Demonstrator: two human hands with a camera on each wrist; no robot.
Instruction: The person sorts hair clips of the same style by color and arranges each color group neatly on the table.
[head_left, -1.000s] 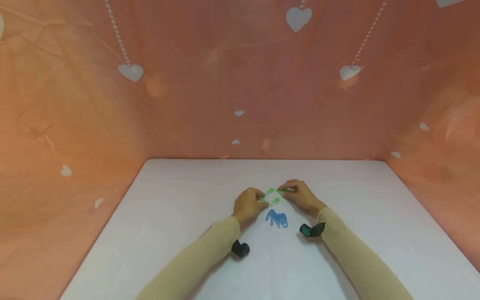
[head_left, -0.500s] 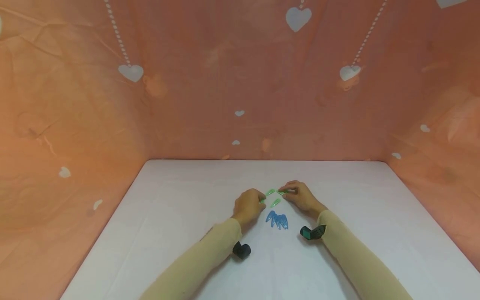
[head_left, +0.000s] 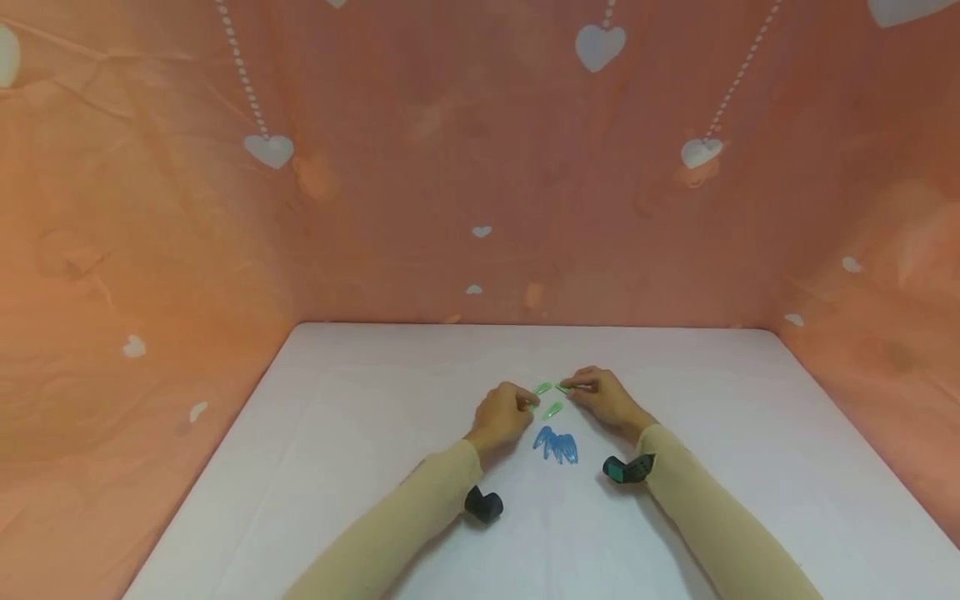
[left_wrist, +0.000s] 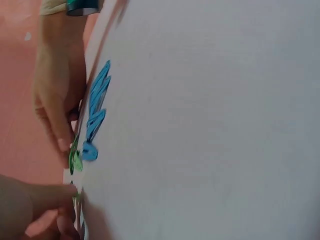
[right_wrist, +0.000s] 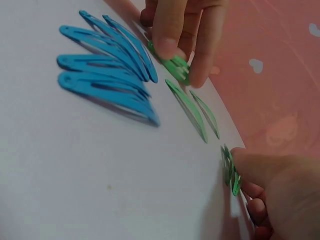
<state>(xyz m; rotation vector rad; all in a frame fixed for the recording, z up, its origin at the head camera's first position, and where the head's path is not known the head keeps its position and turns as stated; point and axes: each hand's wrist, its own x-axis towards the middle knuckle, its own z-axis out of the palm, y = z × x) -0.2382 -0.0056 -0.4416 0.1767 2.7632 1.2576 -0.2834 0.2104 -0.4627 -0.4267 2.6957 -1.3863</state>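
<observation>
My left hand pinches a green snap hair clip between thumb and fingers, low over the white table. To its right, my right hand holds green hair clips at its fingertips, close to the surface. Between the hands lie two loose green hair clips, a nearer one and a farther one. Several blue snap hair clips rest side by side in a fan, nearer to me than the green ones. In the left wrist view, the left fingers hide part of the clips.
The white table ends at the back against an orange cloth with pale hearts, which also hangs at both sides. Dark wrist cameras stick out below both sleeves, low over the table.
My left fingers have closed round the green hair clip and moved slightly right, toward the loose ones. The right hand stays nearly in place. The head view has tilted slightly upward.
</observation>
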